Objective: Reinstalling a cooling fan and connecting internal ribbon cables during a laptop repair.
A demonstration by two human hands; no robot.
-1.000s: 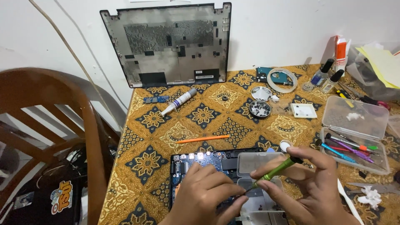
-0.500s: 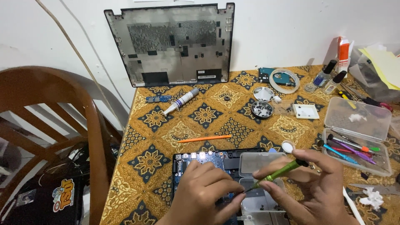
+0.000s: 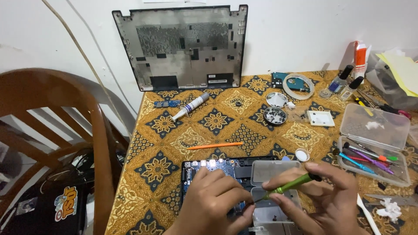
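Note:
An opened laptop [image 3: 200,167] lies at the table's near edge with its circuit board exposed. My right hand [image 3: 324,202] grips a green-handled screwdriver [image 3: 289,186], its thin tip slanting down to the left over the board. My left hand [image 3: 213,202] rests on the board, fingertips pinched right at the screwdriver's tip; whether they hold anything cannot be seen. A small clear plastic box [image 3: 272,169] sits on the laptop just behind both hands.
The laptop's grey bottom cover [image 3: 183,45] leans on the wall. On the patterned cloth lie an orange stick [image 3: 215,146], a white syringe tube [image 3: 189,106], a round dish of screws [image 3: 275,115] and a clear tool tray [image 3: 374,146]. A wooden chair [image 3: 56,126] stands left.
The view has drifted slightly, shifting the scene down and right in frame. Both hands stay over the laptop board, and the screwdriver handle has tilted a little lower.

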